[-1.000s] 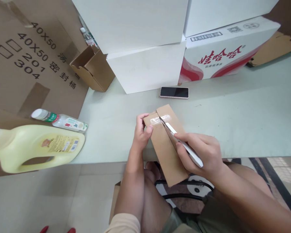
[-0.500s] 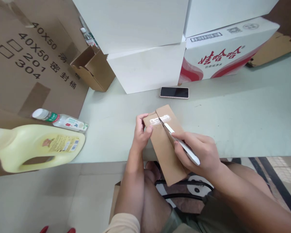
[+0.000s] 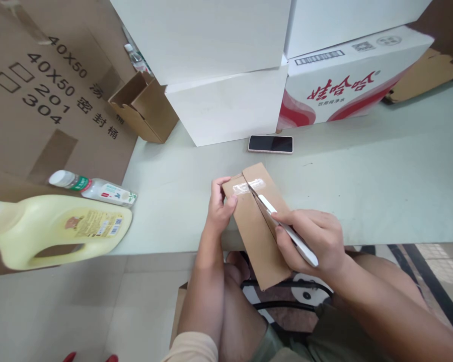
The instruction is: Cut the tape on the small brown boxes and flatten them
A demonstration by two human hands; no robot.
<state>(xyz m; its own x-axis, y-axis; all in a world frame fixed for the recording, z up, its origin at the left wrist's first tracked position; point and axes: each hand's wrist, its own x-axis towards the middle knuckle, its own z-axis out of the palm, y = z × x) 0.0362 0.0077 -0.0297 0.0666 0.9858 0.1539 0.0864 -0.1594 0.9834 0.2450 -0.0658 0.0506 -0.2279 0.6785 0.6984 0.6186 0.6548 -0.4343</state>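
Note:
A small brown cardboard box lies over the front edge of the pale green table, its flap seam closed with clear tape. My left hand grips the box's left far corner, fingers closed on it. My right hand is wrapped around a white utility knife, held like a pen. The blade tip rests on the seam at the tape.
A phone lies behind the box. Stacked white cartons and a red-printed carton stand at the back. An open small brown box, a water bottle and a yellow jug are at the left.
My right hand and the knife shifted slightly forward along the seam and then back toward me. The left hand and the box stayed still.

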